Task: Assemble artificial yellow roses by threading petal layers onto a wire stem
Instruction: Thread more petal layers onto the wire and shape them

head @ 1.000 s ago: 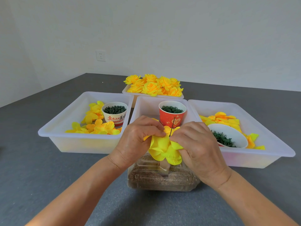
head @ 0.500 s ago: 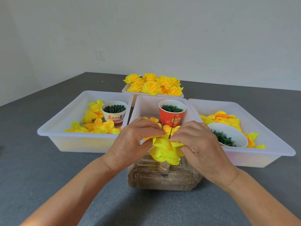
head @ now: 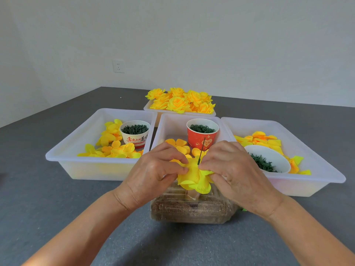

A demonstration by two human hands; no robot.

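Note:
A half-built yellow rose (head: 194, 177) of stacked petal layers sits between my hands, above a clear box (head: 192, 210) of brown filling. A thin dark green wire stem (head: 201, 150) sticks up through its centre. My left hand (head: 155, 173) pinches the petals on the left side. My right hand (head: 234, 169) pinches them on the right, fingertips close to the wire's base. Loose yellow petal layers (head: 178, 144) lie in the middle tray (head: 169, 123) just behind the rose.
A left tray (head: 76, 148) holds petals and a white cup (head: 134, 133) of green parts. A red cup (head: 201, 134) stands in the middle tray. The right tray (head: 307, 146) holds petals and a white bowl (head: 269, 156). Finished roses (head: 180, 101) fill the far tray.
Both hands have shifted their grip on the petal layers and the rose has dropped slightly along the wire, leaving more stem showing above it.

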